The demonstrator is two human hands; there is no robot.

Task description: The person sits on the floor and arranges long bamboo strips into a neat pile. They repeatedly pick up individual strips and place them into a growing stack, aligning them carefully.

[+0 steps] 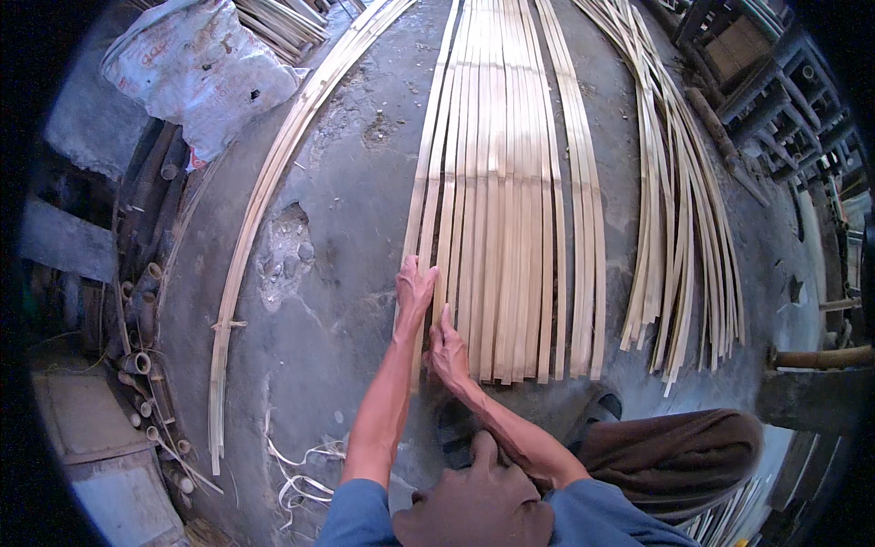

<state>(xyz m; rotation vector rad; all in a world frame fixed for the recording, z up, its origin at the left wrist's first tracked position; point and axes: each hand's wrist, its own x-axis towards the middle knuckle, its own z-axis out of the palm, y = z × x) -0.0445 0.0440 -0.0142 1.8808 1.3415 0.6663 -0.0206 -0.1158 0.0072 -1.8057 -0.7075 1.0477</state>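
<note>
Stretching past left grip (416, 287), right grip (447, 354), slats (501, 228)

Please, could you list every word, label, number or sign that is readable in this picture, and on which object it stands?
White sack: faded red printing, creased and partly lost in folds; I will not quote it.
Pale strips: no lettering that I can see.
Elsewhere: I can make out no other text.

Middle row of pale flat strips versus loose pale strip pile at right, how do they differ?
The middle row of pale flat strips lies neatly side by side; the loose pale strip pile overlaps and crosses. The row's near ends roughly line up; the pile's are staggered. Both lie on the grey floor.
</note>
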